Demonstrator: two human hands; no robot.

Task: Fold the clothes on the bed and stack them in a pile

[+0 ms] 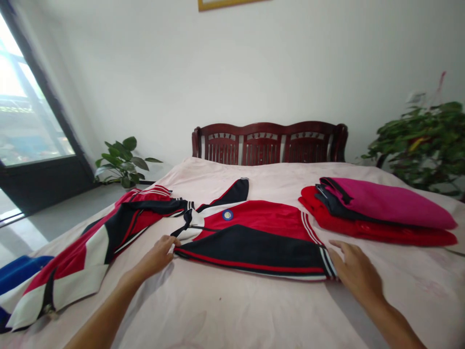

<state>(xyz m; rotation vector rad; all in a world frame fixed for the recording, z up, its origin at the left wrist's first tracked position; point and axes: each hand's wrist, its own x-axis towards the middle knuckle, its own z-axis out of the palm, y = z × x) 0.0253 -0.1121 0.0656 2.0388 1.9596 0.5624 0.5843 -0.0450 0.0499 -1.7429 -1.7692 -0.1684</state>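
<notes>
Jacket (254,237) lies between another jacket (96,245) and folded clothes (381,208).

The badge (227,214), round and blue-rimmed on the flat-laid red, navy and white fabric jacket (254,247), is too small to read, and the person's right hand (358,274) hides the tip of its striped navy cuff (327,261). The top edge crops a gold-coloured picture frame (232,5), the left edge a bright blue cloth garment (22,271), and the right edge a bushy green-leaved plant (417,140). Outdoor details beyond the dark-framed glass door (32,106) are blurred.
</notes>
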